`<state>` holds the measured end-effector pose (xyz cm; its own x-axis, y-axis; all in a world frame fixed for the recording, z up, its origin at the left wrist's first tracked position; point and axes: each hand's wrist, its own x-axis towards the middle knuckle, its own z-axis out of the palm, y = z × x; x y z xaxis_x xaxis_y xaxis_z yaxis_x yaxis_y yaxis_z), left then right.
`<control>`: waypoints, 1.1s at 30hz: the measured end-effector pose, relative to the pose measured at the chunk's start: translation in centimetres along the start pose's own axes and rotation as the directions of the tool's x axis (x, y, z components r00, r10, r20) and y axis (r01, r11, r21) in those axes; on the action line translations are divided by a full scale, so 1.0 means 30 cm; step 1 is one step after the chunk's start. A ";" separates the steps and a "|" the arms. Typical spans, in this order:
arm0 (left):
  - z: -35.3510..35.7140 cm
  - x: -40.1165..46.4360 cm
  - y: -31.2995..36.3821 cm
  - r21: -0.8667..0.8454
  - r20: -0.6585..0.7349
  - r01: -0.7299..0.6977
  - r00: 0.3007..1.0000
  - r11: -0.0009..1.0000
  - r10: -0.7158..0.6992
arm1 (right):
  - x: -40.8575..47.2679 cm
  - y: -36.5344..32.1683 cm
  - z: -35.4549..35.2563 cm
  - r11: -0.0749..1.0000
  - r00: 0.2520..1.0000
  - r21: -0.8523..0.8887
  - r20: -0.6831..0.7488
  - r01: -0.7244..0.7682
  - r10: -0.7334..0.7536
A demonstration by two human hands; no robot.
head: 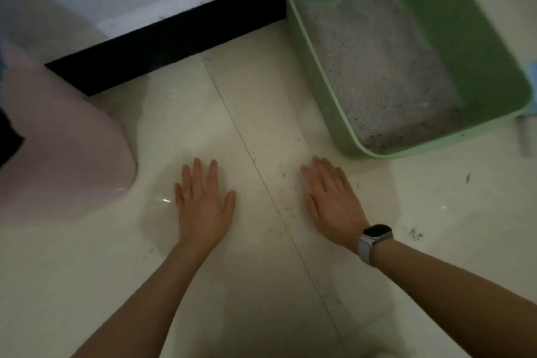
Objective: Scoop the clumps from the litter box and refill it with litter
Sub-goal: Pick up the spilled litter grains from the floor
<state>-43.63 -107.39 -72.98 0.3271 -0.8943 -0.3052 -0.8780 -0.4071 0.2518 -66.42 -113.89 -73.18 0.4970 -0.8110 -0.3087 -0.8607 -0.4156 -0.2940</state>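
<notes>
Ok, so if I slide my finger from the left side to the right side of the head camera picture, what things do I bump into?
Pink plastic cover → left hand → right hand → smartwatch → green litter box, with grey litter inside → pale blue thing, cut off at the right edge.
</notes>
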 end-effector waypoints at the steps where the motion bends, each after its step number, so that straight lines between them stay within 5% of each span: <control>1: 0.018 0.014 -0.026 0.013 -0.033 0.043 0.999 0.999 -0.042 | 0.025 0.009 0.009 0.999 0.999 -0.020 -0.013 -0.029 0.029; 7: 0.004 0.074 -0.129 0.009 -0.065 0.191 0.980 0.981 -0.190 | 0.107 0.011 0.027 0.977 0.977 -0.007 -0.040 -0.212 0.212; 11: 0.004 0.167 -0.128 -0.035 -0.056 0.225 0.972 0.974 -0.227 | 0.145 -0.061 0.058 0.996 0.996 -0.006 -0.012 -0.092 0.092; 14: 0.046 0.170 -0.066 0.003 -0.045 0.075 0.996 0.997 -0.075 | 0.138 -0.119 0.063 0.996 0.993 0.006 0.074 0.092 -0.093; 17: 0.091 0.095 0.006 -0.005 -0.033 -0.232 0.972 0.973 0.232 | 0.102 -0.137 0.070 0.974 0.967 0.019 0.110 0.227 -0.228; 21: 0.099 0.053 0.017 -0.076 -0.086 -0.434 0.900 0.898 0.427 | 0.131 -0.029 0.022 0.965 0.979 -0.191 -0.062 0.177 -0.192; 27: 0.059 0.159 -0.017 0.024 -0.095 -0.167 0.981 0.986 0.168 | 0.186 0.068 -0.036 0.936 0.981 -0.330 -0.103 0.121 -0.163; 33: 0.070 0.180 -0.012 0.070 -0.091 -0.105 0.990 0.992 0.111 | 0.213 0.100 -0.027 0.964 0.987 -0.267 -0.157 -0.005 -0.038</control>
<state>-42.28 -111.68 -76.64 0.2579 -0.9473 -0.1901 -0.9297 -0.2969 0.2181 -65.91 -120.63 -75.30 0.5061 -0.8490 -0.1517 -0.8614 -0.5064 -0.0400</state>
